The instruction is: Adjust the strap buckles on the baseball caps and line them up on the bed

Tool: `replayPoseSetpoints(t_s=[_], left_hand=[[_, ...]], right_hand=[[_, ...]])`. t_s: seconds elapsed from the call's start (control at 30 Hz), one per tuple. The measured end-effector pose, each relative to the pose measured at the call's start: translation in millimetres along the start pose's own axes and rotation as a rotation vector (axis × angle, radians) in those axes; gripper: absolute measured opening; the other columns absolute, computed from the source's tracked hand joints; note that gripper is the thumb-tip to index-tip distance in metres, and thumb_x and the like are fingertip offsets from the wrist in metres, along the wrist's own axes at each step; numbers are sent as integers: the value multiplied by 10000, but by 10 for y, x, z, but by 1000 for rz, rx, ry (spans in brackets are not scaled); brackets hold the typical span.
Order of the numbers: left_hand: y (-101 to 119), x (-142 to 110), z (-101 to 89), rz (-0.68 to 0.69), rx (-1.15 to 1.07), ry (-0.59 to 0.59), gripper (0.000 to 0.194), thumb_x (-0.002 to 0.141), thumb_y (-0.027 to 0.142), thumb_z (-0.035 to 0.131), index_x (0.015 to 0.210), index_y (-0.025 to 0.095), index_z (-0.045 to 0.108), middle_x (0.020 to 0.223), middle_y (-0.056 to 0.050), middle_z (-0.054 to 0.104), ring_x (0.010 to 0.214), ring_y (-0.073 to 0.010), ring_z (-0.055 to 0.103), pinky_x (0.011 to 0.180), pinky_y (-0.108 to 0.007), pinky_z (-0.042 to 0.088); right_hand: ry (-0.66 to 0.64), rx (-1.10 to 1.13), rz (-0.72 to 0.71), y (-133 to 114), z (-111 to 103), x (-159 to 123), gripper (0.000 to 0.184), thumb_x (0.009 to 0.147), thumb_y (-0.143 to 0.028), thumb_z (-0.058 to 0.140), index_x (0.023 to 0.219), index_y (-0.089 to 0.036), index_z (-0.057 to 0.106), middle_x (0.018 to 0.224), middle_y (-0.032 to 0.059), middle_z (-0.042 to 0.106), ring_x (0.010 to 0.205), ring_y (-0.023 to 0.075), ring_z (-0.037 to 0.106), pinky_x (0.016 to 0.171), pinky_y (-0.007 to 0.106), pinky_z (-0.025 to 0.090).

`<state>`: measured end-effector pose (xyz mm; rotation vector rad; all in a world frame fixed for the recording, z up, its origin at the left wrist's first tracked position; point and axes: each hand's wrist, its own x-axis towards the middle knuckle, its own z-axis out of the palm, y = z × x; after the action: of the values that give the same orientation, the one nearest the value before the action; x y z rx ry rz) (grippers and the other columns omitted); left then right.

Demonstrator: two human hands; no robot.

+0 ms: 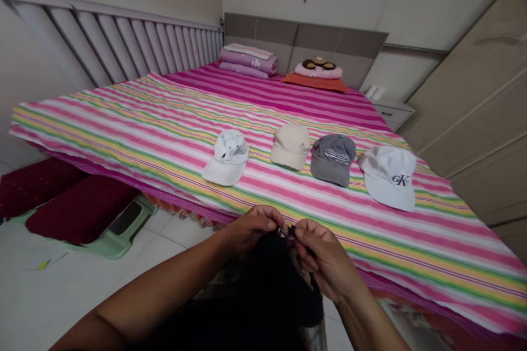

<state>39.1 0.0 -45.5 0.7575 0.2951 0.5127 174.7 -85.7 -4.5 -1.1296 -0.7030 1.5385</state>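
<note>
My left hand (256,226) and my right hand (325,255) meet in front of my lap, close to the bed's near edge. Between them is the narrow strap of what looks like a black cap (267,279), which hangs below and blends with my dark clothing. Left thumb and forefinger pinch one end of the strap by a small shiny piece, perhaps a buckle. The right fingers are closed round the strap's other side. On the bed lie a white cap (228,158), a beige cap (290,146), a grey cap (333,160) and a pale cap with "CK" letters (389,177).
A striped sheet (135,120) covers the bed. Folded purple bedding (249,63) and a pink pillow (319,71) rest by the headboard (272,33). At left is a green stool (117,241) with a dark red cover. A wardrobe (481,82) stands at right.
</note>
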Motion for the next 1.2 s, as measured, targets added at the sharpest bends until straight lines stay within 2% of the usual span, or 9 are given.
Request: replayPoseSetpoints(t_s=[0.13,0.3,0.57,0.67,0.77,0.87,0.97,1.1,1.2], left_hand=[[-6,-16,-14,40,67,31,368,476,361,783,680,91,639,602,-26,622,515,-85,543,504,-181,378],[5,-34,6,52,106,125,292,481,264,790,638,102,605,589,-19,628,506,-78,537,511,-182,378],[31,-50,68,56,113,160,182,505,146,739,613,106,598,578,-14,626,502,-73,533,515,-178,375],[32,-49,69,68,142,167,182,507,168,732,620,107,603,577,-11,613,502,-70,517,513,-180,363],[36,-56,52,82,189,146,240,535,275,731,651,104,608,578,-14,594,516,-81,508,522,-195,358],[55,-77,62,96,288,126,343,515,370,742,675,109,586,592,-5,568,533,-81,488,528,-199,343],[69,-106,115,155,504,160,365,463,319,773,662,125,535,590,21,524,546,-72,447,522,-192,316],[58,-129,190,260,760,288,270,556,280,710,623,141,488,562,41,459,529,-64,374,499,-196,282],[51,-133,208,246,745,328,207,621,277,644,607,139,491,544,45,443,512,-61,355,495,-199,273]], right_hand=[[11,-4,7,46,10,7,227,710,-300,611,609,-164,460,410,-80,428,321,9,212,329,152,103],[118,-133,-64,111,34,23,199,695,-282,624,649,-170,467,436,-72,486,318,15,265,328,151,132],[131,-133,-105,192,20,50,162,698,-256,613,733,-168,481,484,-69,505,340,19,294,353,157,169],[133,-156,-126,203,23,54,155,698,-255,607,747,-167,489,502,-62,509,347,25,301,359,164,176],[151,-177,-140,205,43,56,140,688,-253,599,720,-175,488,498,-66,497,354,31,297,357,170,176],[173,-217,-153,204,65,54,143,682,-265,591,674,-182,475,477,-75,460,361,36,274,361,176,178],[190,-331,-218,222,68,48,129,685,-261,584,667,-181,484,499,-68,437,408,56,309,393,188,232],[249,-586,-390,267,47,33,107,699,-249,590,676,-180,512,587,-38,467,536,96,399,494,216,321],[236,-617,-389,258,34,13,107,727,-270,573,700,-179,524,601,-29,482,553,104,413,506,222,331]])
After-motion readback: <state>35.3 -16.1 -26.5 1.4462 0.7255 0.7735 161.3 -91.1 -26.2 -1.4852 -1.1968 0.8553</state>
